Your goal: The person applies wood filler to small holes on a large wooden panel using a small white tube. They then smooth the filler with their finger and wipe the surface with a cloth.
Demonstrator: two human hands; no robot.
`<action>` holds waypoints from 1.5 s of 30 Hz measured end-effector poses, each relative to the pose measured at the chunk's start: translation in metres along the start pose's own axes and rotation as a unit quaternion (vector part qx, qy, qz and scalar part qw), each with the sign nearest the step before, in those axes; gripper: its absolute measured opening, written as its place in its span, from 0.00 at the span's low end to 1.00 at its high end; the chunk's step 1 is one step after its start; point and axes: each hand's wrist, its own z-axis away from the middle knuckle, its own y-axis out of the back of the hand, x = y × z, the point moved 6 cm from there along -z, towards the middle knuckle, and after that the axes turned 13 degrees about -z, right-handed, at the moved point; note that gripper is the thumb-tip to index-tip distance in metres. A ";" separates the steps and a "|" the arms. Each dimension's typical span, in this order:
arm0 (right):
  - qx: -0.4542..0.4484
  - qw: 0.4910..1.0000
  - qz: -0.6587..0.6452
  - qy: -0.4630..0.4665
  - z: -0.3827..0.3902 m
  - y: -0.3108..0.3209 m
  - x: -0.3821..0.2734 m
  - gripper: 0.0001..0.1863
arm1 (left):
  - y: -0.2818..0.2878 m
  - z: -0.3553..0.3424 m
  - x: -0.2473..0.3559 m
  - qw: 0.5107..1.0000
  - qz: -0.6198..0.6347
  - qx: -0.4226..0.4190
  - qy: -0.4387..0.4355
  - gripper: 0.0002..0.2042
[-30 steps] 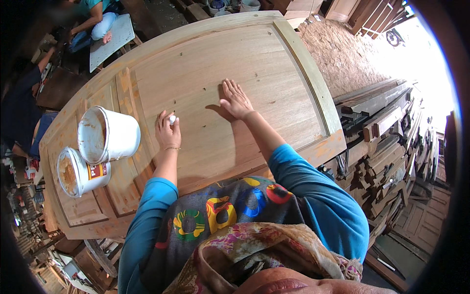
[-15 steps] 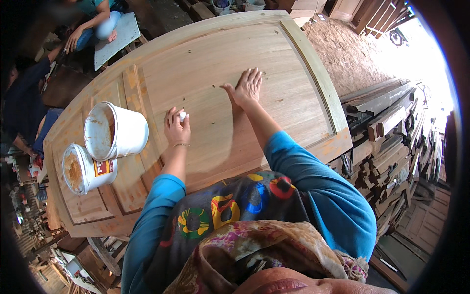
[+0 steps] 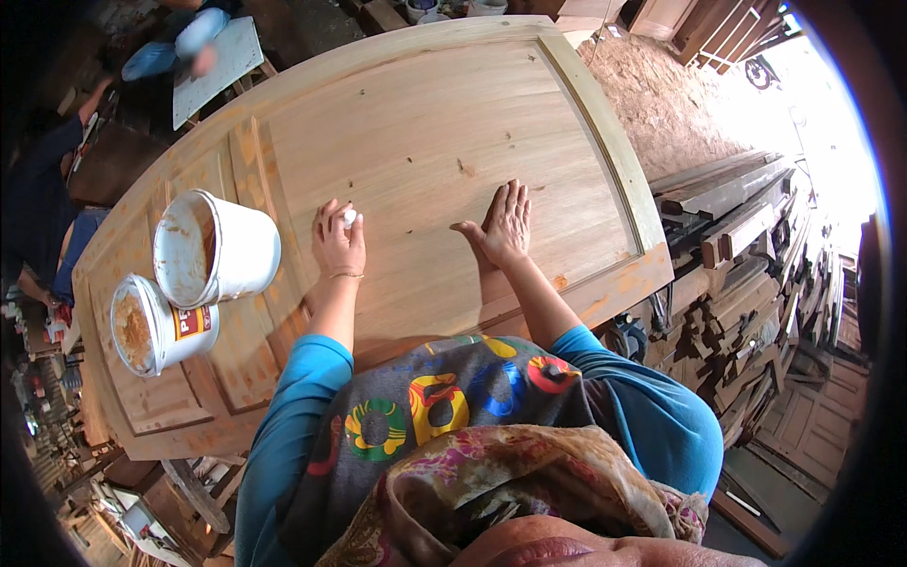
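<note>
A wooden door with a large smooth panel lies flat in front of me. My left hand rests near the panel's left part, fingers curled around a small white rounded piece whose kind I cannot make out. My right hand is spread over the panel, fingers straight and thumb out, apparently flat on the wood. Small dark marks and a brownish patch dot the panel. To the left of my left hand, two white buckets stand on the door: a larger one and a smaller one with orange-brown paste inside.
Stacked lumber lies beyond the door's right side. At the far left, one person in dark clothes and another by a pale board are close to the door. Sandy ground spreads at the far right.
My right hand has slid back toward me and slightly right across the panel. The left hand still holds the white piece in nearly the same place. The person at the far left has shifted.
</note>
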 end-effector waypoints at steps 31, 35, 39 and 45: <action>-0.011 0.998 -0.023 0.064 -0.049 -0.013 -0.053 0.62 | -0.006 0.003 -0.003 0.997 0.048 -0.045 0.032 0.12; 0.056 0.993 -0.067 0.081 -0.108 -0.019 -0.069 0.54 | 0.002 -0.001 0.000 1.000 0.025 0.011 0.002 0.11; 0.050 0.988 -0.071 0.131 -0.132 -0.028 -0.064 0.44 | 0.008 -0.008 0.005 1.000 -0.007 -0.001 0.007 0.12; -0.011 0.980 -0.138 0.145 -0.050 -0.020 -0.069 0.47 | 0.014 -0.002 -0.012 1.000 -0.007 -0.023 0.016 0.14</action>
